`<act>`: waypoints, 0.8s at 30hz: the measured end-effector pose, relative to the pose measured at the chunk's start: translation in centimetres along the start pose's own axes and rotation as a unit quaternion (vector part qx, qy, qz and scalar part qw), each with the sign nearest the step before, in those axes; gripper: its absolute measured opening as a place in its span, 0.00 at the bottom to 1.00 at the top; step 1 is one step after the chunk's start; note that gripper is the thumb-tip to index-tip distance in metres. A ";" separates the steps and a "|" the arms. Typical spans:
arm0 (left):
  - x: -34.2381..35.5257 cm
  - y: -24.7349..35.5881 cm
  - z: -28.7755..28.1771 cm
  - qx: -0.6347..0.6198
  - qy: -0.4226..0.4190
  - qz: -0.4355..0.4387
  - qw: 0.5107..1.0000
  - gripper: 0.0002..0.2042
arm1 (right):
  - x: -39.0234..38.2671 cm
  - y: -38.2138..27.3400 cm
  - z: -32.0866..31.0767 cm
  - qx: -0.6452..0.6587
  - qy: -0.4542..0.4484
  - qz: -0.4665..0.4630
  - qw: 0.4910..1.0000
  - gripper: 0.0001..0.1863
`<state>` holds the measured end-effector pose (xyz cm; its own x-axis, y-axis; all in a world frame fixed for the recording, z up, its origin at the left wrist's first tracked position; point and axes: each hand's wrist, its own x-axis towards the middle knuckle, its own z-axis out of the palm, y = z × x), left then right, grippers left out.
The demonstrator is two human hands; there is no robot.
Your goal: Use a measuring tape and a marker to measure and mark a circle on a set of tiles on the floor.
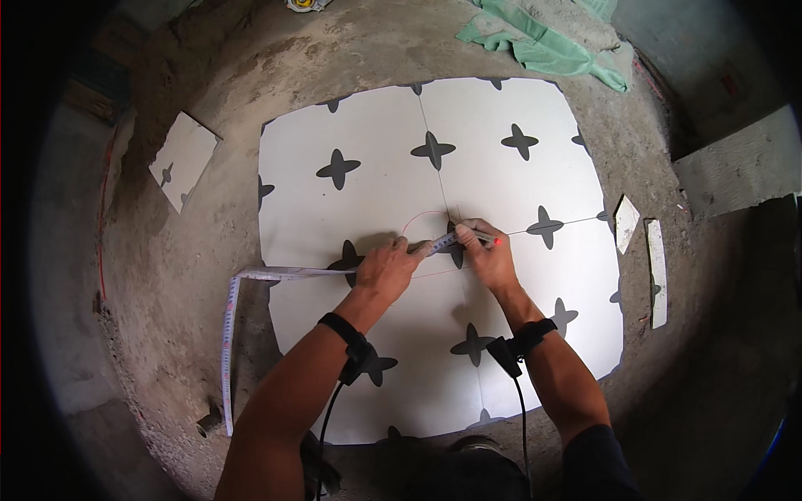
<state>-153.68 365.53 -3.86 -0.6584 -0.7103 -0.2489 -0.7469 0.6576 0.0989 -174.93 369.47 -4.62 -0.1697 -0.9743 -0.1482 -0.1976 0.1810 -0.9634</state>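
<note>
White floor tiles [376, 209] with dark four-petal shapes lie in a block before me, thin seams between them. My left hand [386, 271] is closed on a white measuring tape [301, 273] and presses it to the tiles near the middle. From there the tape runs left past the tile edge, then bends sharply toward me. A red-ended pen [489, 240] is pinched in my right hand [491, 265], beside the short stretch of tape between both hands. Its tip is hidden by my fingers. A thin red curved line [420, 215] shows on the tile around my hands.
A broken tile piece [185, 159] lies on the rough concrete floor at left. Two tile offcuts, one short [626, 224] and one long [657, 275], lie at right. Green sacking [543, 50] is at the far right. Cables hang from both my wrist straps.
</note>
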 end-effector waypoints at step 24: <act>-0.4 1.6 0.2 -0.038 -0.009 -0.059 0.998 0.30 | 0.3 0.7 -1.1 0.068 0.024 0.013 0.997 0.16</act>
<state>-154.59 366.86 -3.79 -0.5646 -0.7762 -0.2808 -0.8242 0.5487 0.1404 -176.14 369.50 -5.11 -0.2195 -0.9614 -0.1657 -0.0601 0.1828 -0.9813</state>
